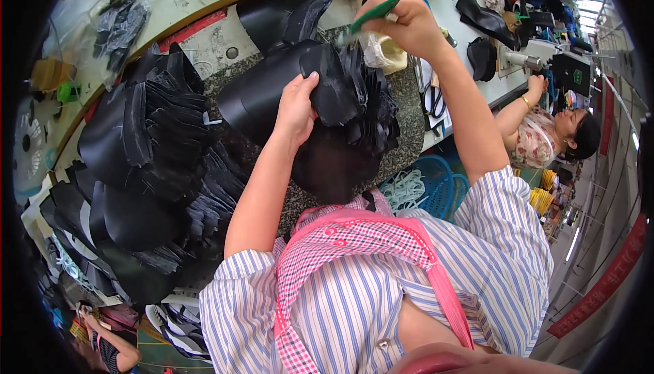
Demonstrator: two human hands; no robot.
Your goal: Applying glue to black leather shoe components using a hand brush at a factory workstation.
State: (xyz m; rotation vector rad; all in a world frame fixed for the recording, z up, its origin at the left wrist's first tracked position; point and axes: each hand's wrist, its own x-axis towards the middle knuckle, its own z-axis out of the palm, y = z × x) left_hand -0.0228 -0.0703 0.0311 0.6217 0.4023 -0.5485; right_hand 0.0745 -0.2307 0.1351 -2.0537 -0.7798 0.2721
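Observation:
My left hand grips the edge of a black leather piece, thumb on top, on a thick fanned stack of similar pieces. A large smooth black leather panel lies under that wrist. Raised beyond the stack, my right hand is closed around a flat green brush. Its tip is blurred and points down left toward the stack. Just below that hand stands a pale, glue-crusted pot. The fingers of my left hand beneath the leather are partly hidden.
Tall stacks of black leather pieces fill the left side. Scissors lie right of the speckled stone slab. A blue basket with pale strips hangs near my right elbow. A co-worker sits at a machine on the right.

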